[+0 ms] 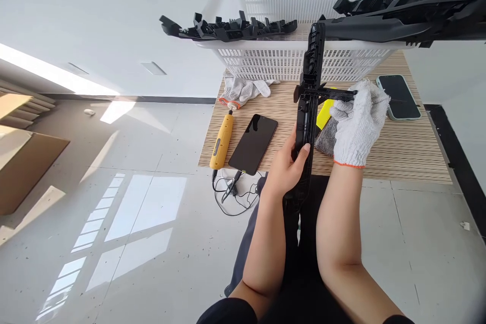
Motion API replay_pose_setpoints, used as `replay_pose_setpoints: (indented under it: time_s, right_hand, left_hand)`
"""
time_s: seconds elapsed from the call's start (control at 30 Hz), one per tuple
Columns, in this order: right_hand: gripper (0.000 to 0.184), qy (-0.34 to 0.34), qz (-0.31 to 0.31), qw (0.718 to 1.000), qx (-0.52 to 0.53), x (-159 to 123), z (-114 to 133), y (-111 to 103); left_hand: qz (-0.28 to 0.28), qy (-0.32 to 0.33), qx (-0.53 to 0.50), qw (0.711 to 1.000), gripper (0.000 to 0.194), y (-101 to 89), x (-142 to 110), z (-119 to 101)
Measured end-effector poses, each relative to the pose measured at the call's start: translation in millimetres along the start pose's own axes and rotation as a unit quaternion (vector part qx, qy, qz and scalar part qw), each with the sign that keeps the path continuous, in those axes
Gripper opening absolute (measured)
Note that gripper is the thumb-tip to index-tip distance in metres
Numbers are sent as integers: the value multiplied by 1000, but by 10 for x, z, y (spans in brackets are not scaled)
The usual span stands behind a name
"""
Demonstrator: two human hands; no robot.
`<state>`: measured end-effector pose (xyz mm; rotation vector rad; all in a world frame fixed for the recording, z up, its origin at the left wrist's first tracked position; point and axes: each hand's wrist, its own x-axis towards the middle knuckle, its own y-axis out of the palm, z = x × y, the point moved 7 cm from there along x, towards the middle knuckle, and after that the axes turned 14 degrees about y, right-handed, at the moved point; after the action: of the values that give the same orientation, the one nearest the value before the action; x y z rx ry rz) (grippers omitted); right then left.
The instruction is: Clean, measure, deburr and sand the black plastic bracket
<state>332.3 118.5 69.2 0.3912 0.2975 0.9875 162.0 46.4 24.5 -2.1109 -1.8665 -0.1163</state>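
Head view: the bare left hand [284, 169] clasps a long black part [304, 119] over the worktop [402, 159]'s near edge; the gloved right hand [359, 124] pinches its side arm [337, 94]. Beyond, a white basket [261, 61] carries black mouldings [235, 30].

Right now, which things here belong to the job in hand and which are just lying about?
Seemingly in the job:
Long black part in the bare left hand
Narrow black piece in the gloved right hand
Similar black parts
Perhaps the yellow corded tool, unheld

Probably just lying about:
Black phone
Phone in a pale case
Spare glove
Cardboard box
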Motion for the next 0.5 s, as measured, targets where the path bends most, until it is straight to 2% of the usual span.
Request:
replay_pose_setpoints:
  time_s: [0.13, 0.5]
  right_hand:
    - [12, -14, 41, 999, -1, 9, -6, -5]
    - [18, 16, 55, 997, -55, 43, -87, -30]
  left_hand:
    - [-7, 3, 0, 1000, 61, -4, -9, 13]
    - [-9, -11, 2, 1000, 66, -19, -29, 50]
